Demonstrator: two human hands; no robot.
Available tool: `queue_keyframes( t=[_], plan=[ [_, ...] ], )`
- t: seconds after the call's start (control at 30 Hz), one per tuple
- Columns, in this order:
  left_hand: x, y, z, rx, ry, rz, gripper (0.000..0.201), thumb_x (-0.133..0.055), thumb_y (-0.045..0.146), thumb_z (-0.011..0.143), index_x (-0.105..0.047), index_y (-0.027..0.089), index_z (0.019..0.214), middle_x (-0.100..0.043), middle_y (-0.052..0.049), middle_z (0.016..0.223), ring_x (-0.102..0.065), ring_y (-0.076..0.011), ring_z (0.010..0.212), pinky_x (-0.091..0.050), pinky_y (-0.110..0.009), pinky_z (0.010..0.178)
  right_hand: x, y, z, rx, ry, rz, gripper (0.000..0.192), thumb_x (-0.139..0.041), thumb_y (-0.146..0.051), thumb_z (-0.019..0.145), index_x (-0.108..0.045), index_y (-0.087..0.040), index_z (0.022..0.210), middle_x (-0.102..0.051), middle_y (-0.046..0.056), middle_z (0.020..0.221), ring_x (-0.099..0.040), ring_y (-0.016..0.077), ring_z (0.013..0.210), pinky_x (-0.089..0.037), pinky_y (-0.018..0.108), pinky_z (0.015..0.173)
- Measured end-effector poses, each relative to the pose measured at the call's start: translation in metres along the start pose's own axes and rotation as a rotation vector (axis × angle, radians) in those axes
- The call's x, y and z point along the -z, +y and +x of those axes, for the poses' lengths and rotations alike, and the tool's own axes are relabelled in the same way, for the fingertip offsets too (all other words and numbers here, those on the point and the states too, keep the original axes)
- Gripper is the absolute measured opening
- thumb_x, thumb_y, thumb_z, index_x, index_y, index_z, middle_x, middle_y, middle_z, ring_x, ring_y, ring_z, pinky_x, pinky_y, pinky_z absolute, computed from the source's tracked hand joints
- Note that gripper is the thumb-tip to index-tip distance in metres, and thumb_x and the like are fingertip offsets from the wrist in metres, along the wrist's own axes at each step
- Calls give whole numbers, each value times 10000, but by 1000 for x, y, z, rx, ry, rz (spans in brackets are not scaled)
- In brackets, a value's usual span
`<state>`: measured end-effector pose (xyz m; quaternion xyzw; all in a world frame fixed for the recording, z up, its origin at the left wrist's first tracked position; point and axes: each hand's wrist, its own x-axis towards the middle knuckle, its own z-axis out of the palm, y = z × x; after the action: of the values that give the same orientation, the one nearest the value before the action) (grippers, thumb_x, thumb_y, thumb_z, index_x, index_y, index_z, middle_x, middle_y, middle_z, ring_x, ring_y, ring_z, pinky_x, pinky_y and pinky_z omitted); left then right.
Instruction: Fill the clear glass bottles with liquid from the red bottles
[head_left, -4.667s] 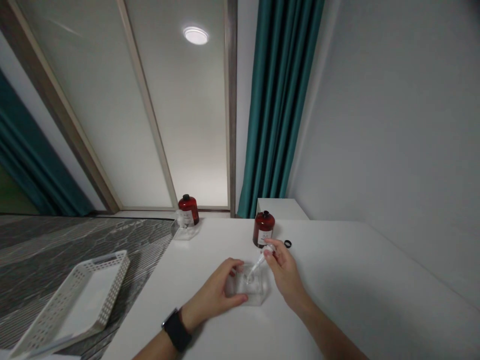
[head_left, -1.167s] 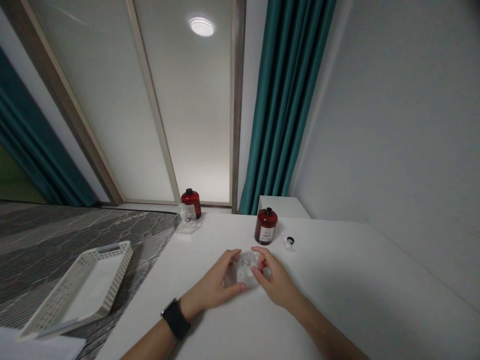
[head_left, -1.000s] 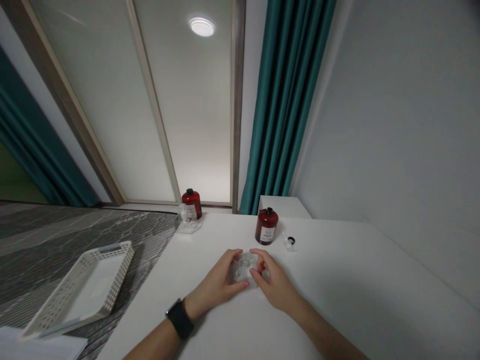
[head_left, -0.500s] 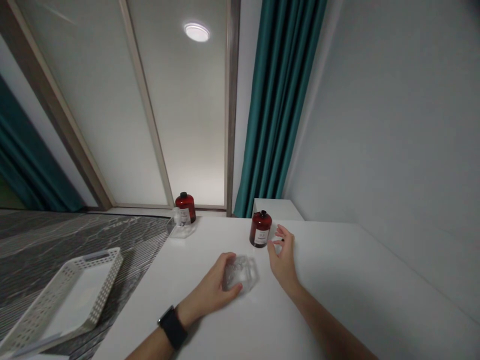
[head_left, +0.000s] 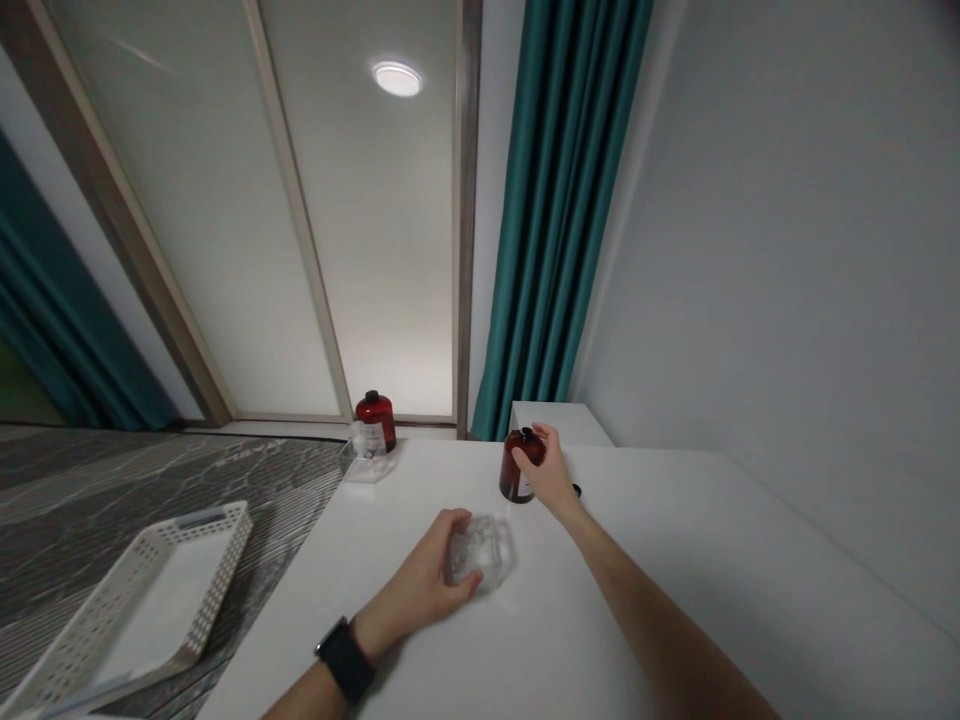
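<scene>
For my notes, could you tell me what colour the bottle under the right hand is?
Dark red glass bottle, in the head view.

A white table (head_left: 675, 560) carries two red bottles (head_left: 517, 470), clear dishes (head_left: 480, 552) and a black ring (head_left: 575, 490)

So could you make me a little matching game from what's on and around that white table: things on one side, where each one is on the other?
Things:
1. clear container
2. near red bottle
3. far red bottle
4. white basket

Places:
A. by the window frame
B. under the right hand
C. off the table's left edge
D. in the left hand

Pairs: 1-D, 2-B, 3-A, 4-C
</scene>
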<state>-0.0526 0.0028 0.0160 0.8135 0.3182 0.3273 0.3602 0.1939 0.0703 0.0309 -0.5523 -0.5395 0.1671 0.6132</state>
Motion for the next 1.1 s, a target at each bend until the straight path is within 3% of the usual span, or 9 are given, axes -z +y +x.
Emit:
queue_keyframes(
  t=[0.2, 0.43, 0.77, 0.87, 1.0, 1.1],
  plan=[
    [4, 5, 1, 12, 6, 2, 565, -690, 156, 783, -452, 178, 1294, -583, -141, 1260, -557, -306, 1185, -435, -494, 1068, 26, -14, -23, 38, -201, 74, 348, -599, -256, 782, -515, -228, 1119, -665, 49, 1050, -651, 220, 983, -509, 400, 941],
    [3, 1, 1, 8, 2, 3, 574, -699, 189, 796, -439, 171, 1307, -578, -157, 1271, -560, -314, 1189, -439, -503, 1063, 58, -34, -59, 96, -338, 158, 347, -554, -259, 787, -565, -222, 1131, -654, 80, 1143, -626, 256, 1092, -483, 421, 990],
    [4, -1, 0, 31, -15, -5, 600, -695, 185, 788, -431, 174, 1327, -570, -153, 1299, -548, -316, 1219, -429, -510, 1089, 65, -37, -85, 121, -408, 275, 275, -502, -403, 911, -590, -243, 1116, -659, 91, 1132, -629, 289, 1086, -483, 438, 976],
    [2, -5, 0, 31, 7, -9, 624, -714, 201, 777, -431, 180, 1333, -566, -153, 1316, -538, -321, 1234, -414, -511, 1101, 60, -33, -95, 128, -327, 226, 366, -597, -461, 872, -553, -243, 1162, -622, 105, 1170, -603, 292, 1127, -476, 432, 995],
    [-1, -10, -1, 96, 42, -32, 785, -787, 268, 744, -368, 179, 1402, -572, -169, 1303, -546, -338, 1228, -417, -521, 1077, 52, -22, -107, 49, -217, 248, 768, -781, -439, 703, -352, -260, 1314, -565, 96, 1175, -618, 270, 1079, -518, 405, 933],
    [-3, -10, 0, 133, 37, -43, 814, -828, 296, 712, -384, 167, 1382, -574, -179, 1297, -554, -341, 1214, -415, -524, 1069, 51, -17, -109, 6, -219, 244, 779, -809, -352, 649, -347, -272, 1271, -552, 86, 1176, -621, 260, 1070, -528, 400, 919]
  ],
)
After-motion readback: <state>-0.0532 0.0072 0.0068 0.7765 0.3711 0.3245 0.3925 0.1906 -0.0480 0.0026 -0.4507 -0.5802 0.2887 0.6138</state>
